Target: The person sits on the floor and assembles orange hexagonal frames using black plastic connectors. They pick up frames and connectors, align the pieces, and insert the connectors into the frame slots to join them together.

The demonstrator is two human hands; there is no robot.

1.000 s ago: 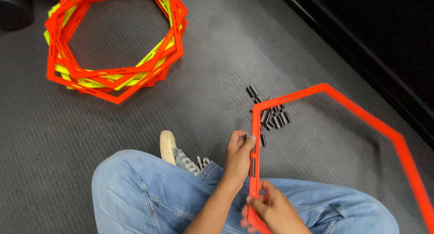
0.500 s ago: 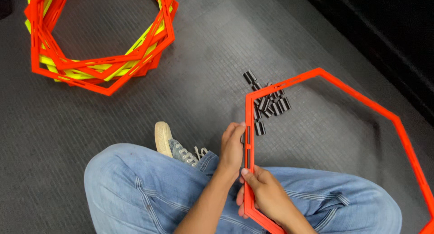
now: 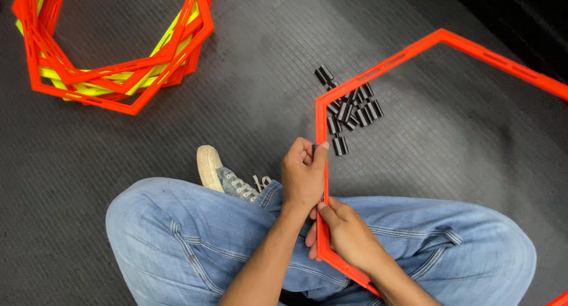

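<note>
The orange hexagonal frame [image 3: 378, 63] was held across the lap of a person seated cross-legged on the dark floor [image 3: 473, 140], its far corner reaching toward 1 o'clock and its near edge running down over the jeans. The left hand [image 3: 303, 176] was clenched around the straight edge of the frame at about the picture's centre, thumb laid along the strip, and something small and dark seemed to be pinched in that grip, though it could not be made out surely. The right hand [image 3: 346, 235] was closed on the same edge just below, at 6 o'clock from the left, fingers wrapped behind the strip. A heap of short black connectors [image 3: 352, 111] lay on the floor inside the frame's corner, at 12 o'clock from the hands. A stack of orange and yellow frames [image 3: 112, 63] lay well apart at 10 o'clock. The joint would best be worked with both pieces kept in line and the strip steadied close to the seam, so that it was not bent.
</note>
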